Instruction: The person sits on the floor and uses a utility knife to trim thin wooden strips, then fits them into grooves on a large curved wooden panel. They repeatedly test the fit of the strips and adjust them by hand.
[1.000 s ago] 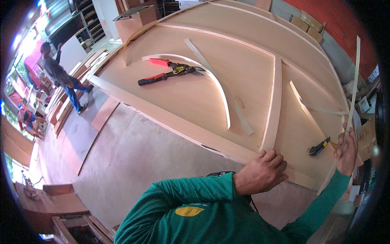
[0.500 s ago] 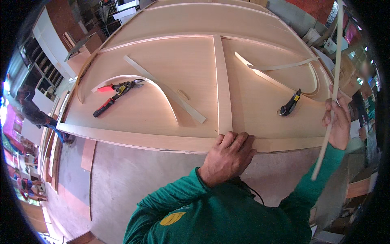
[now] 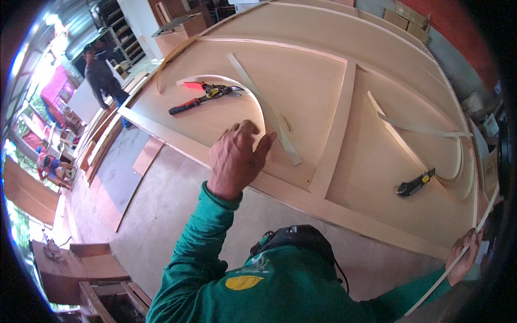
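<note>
The right hand (image 3: pixel 464 257) gripped a thin strip (image 3: pixel 458 264), its length running up along the panel (image 3: pixel 323 70) edge; the left hand (image 3: pixel 237 156) hovered open, nearer the curved strip (image 3: pixel 253 94).

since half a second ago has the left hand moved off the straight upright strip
Yes. The left hand has left the straight strip, moving left to the curved strip.

Right hand (image 3: pixel 464 257) palm hidden behind thin strip (image 3: pixel 452 269); strip's lower end cut off.

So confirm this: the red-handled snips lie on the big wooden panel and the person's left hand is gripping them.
Not quite. In the head view the red-handled snips do lie on the big wooden panel, but the left hand hovers apart from them, near a curved strip.
</note>
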Tool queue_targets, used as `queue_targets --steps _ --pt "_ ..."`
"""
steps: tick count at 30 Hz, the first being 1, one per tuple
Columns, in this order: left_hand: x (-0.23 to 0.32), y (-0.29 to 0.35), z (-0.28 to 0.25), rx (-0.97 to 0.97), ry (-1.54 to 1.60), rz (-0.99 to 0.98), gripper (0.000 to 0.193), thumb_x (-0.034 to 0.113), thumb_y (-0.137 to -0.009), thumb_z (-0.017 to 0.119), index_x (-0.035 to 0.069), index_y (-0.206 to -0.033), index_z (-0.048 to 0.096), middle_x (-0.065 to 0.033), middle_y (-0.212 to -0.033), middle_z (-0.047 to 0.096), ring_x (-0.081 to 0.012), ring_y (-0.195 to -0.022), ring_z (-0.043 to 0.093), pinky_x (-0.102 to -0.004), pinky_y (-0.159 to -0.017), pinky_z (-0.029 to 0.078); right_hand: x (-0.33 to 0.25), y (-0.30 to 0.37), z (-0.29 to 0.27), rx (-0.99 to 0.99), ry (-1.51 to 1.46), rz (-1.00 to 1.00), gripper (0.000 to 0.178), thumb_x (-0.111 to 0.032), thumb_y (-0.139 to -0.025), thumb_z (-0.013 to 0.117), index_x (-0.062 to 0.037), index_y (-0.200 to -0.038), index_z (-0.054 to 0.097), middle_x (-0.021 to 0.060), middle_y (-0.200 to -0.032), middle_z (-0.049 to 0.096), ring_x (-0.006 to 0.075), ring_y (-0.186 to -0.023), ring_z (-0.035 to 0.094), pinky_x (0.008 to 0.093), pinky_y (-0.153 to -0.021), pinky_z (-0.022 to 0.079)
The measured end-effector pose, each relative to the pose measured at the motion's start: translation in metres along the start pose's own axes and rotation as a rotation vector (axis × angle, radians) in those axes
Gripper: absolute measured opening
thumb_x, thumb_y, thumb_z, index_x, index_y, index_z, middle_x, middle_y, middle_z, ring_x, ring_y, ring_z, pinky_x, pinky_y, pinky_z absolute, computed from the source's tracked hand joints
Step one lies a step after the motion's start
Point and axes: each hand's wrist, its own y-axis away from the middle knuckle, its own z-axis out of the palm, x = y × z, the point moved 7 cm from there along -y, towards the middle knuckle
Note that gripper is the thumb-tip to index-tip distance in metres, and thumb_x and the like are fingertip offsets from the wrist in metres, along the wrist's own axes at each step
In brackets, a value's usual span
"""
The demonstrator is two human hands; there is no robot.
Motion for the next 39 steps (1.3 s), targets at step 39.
queue_targets --steps 39 --pt "0.005 0.045 -0.049 0.544 -0.119 0.183 0.038 0.024 -0.097 0.08 0.005 -0.129 0.073 -0.017 -0.116 0.073 -0.0321 -0.091 0.072 -0.0427 -0.076 0.06 0.034 0.094 0.246 -0.44 0.043 0.416 0.044 -0.035 -0.109 0.056 -0.0008 -0.136 0.062 0.0086 -0.069 0.063 0.0138 -0.046 0.053 0.0281 -0.044 0.045"
